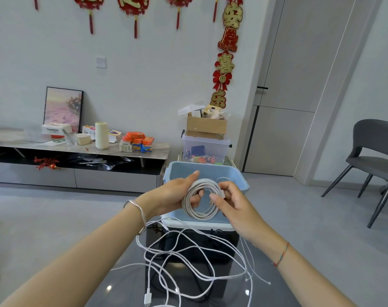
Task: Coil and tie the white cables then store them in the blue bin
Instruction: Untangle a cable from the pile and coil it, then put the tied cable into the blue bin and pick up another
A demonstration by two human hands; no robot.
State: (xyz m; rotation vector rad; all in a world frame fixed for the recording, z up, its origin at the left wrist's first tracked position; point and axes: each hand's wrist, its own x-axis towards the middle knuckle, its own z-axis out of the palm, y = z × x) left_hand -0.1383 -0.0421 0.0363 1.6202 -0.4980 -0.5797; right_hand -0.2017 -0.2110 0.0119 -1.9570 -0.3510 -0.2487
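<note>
Above the open pale blue plastic bin [242, 180], the left hand [177, 193] grips a round coil of white cable [199, 214], fingers curled through it. The right hand [230, 202] pinches the coil's side. Loose white cables [189, 247] sprawl on the dark glossy worktop [113, 291] before the bin.
</note>
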